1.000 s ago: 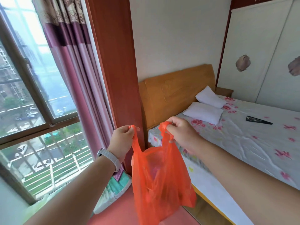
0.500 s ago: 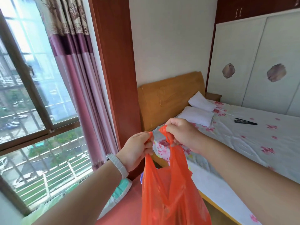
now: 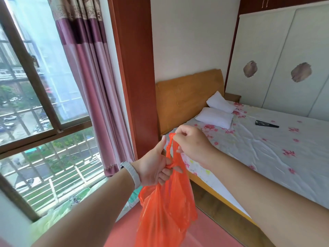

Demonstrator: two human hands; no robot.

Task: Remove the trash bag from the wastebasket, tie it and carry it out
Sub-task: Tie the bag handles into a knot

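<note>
I see the orange trash bag [image 3: 167,209] hanging in the lower centre of the frame, held up in the air by both hands at its top. The right hand [image 3: 193,142] sits higher, just right of centre, its fingers curled and pinching the upper end of one twisted handle strip, which rises to its fingertips. The left hand [image 3: 154,165] is lower and just to the left, clenched around the bag's gathered neck, with the thumb pointing up beside the strip. Both forearms reach in from the bottom corners; the left wrist carries a grey wristband [image 3: 131,173]. The bag's body droops below the left hand over the red floor [image 3: 204,234], and its bottom is cut off by the lower edge of the frame. I cannot tell whether a knot is formed, since the fingers hide the crossing point. What is inside the bag is hard to make out through the plastic. The bed [image 3: 267,148] lies at right, the window [image 3: 35,104] at left.
</note>
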